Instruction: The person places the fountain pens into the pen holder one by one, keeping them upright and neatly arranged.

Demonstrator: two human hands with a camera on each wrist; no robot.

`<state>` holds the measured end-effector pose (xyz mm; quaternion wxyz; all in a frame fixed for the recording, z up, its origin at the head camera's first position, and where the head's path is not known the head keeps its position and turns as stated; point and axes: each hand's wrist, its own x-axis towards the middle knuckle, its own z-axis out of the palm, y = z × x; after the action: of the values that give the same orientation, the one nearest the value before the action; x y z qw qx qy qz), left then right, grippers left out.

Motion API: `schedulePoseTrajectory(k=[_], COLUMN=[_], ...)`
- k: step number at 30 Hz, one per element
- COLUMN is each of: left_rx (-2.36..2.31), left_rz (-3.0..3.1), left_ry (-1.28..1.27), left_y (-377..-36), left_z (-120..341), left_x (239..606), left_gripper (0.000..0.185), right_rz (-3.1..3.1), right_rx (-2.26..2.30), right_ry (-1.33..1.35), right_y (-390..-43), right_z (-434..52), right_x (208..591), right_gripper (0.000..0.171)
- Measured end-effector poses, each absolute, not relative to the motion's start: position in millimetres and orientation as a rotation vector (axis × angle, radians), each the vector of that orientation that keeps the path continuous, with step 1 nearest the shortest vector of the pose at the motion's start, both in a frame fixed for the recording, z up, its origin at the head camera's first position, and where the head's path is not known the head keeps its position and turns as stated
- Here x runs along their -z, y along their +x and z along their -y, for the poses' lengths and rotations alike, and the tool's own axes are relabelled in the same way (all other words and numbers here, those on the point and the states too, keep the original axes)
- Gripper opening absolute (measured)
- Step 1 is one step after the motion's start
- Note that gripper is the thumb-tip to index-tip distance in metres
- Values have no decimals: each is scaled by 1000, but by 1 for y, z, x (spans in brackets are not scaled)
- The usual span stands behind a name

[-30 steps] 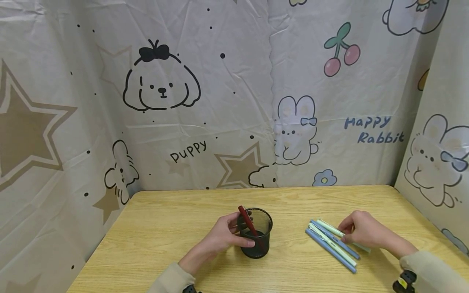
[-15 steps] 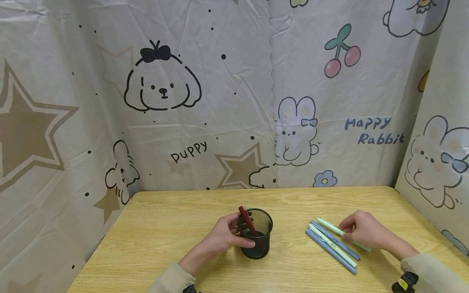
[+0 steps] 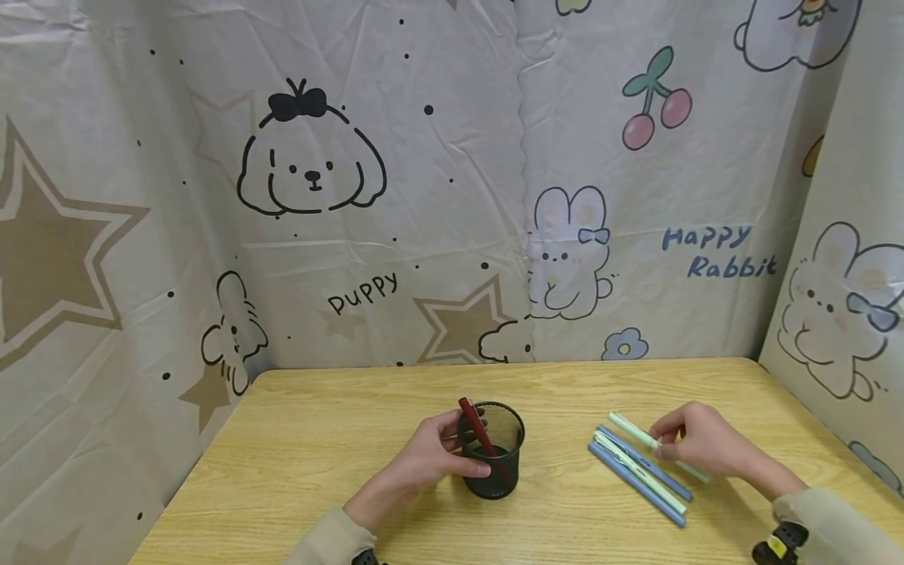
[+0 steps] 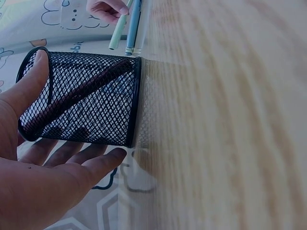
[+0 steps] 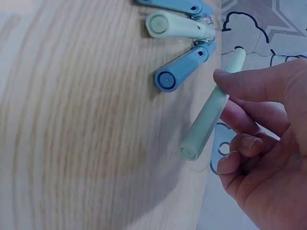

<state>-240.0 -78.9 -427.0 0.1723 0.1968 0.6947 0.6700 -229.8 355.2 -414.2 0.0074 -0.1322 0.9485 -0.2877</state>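
Left hand [image 3: 431,459] wrapped round the mesh pen cup [image 3: 492,459] mid-table, red pen [image 3: 475,424] inside. Right hand [image 3: 695,447] pinching a pale green pen [image 5: 211,112], seemingly just lifted, beside three pens [image 3: 639,475].

Backdrop cloth [image 3: 438,196]: "puppy" printed nr dog drawing, "Happy Rabbit" nr rabbit drawing. No other legible txt.

A cartoon-printed cloth [image 3: 438,180] backs the wooden table [image 3: 311,447].
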Motion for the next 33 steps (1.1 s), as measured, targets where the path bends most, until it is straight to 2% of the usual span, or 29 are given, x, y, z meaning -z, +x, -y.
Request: schedulePoseTrajectory(k=[33], left_rx=[-1918], left_rz=[-1964], left_ry=[588], left_y=[-240], left_z=[78], left_x=[429], left_gripper=[80], right_rz=[-2879], right_rx=[1208], right_ry=[-299], right_y=[-214], right_z=[-323], right_x=[390], right_gripper=[26])
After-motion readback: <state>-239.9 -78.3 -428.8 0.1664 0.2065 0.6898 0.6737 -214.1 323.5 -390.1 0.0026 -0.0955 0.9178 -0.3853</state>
